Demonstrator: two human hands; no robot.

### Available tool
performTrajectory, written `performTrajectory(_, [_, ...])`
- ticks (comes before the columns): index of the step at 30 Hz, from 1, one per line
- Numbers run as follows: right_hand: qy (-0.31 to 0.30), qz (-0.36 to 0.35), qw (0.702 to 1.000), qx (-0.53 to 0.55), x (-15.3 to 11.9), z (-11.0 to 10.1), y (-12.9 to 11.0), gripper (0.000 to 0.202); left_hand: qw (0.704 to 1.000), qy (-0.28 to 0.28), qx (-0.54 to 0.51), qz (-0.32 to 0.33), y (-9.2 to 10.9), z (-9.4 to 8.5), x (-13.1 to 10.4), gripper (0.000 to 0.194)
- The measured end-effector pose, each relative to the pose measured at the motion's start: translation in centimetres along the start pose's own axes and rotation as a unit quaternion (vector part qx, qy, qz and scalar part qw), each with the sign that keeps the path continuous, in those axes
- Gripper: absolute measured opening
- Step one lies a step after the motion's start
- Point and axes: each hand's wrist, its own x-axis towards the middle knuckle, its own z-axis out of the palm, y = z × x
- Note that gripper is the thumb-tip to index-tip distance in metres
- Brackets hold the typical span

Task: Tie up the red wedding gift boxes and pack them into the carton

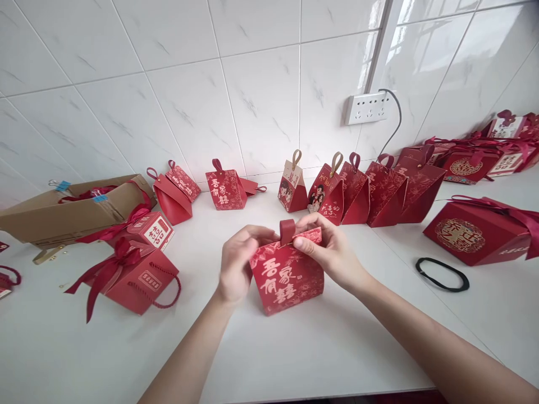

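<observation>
A red gift box (290, 280) with pale lettering and a dark red loop handle (287, 231) at its top stands before me on the white table, slightly tilted. My right hand (326, 244) pinches the box's upper edge, thumb on the front and fingers behind. Around the upper left corner curls my left hand (240, 261), its thumb a little blurred and some fingertips hidden behind the box. Behind it, a similar lettered box (226, 189) stands upright, and a box with a beige top (293, 188) is farther right.
Several red boxes (353, 193) line the back right. A ribboned box (474, 233) and a black band (442, 274) lie at the right. To the left are a bow-tied box (138, 280) and a cardboard tray (33, 224). A power strip (367, 109) is on the tiled wall.
</observation>
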Motion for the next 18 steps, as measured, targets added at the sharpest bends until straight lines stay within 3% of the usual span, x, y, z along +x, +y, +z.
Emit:
performTrajectory(3, [-0.006, 0.053, 0.993, 0.109, 0.4, -0.4, 0.5, 0.035, 0.988, -0.032, -0.087, -0.126, -0.1, 0.2, 0.4, 0.038])
performTrajectory(7, [-0.011, 0.118, 0.97, 0.213, 0.7, -0.5, 1.2, 0.035, 0.974, -0.071, -0.013, -0.217, -0.6, 1.4, 0.4, 0.027])
performTrajectory(12, [0.016, 0.135, 0.966, 0.218, 0.9, -0.6, 1.9, 0.029, 0.958, -0.091, 0.064, -0.265, -1.3, 1.5, 0.0, 0.037])
performTrajectory(18, [-0.041, 0.077, 0.975, 0.203, 1.2, -1.0, 3.4, 0.027, 0.953, -0.128, 0.086, -0.261, -1.2, 0.8, 0.1, 0.042])
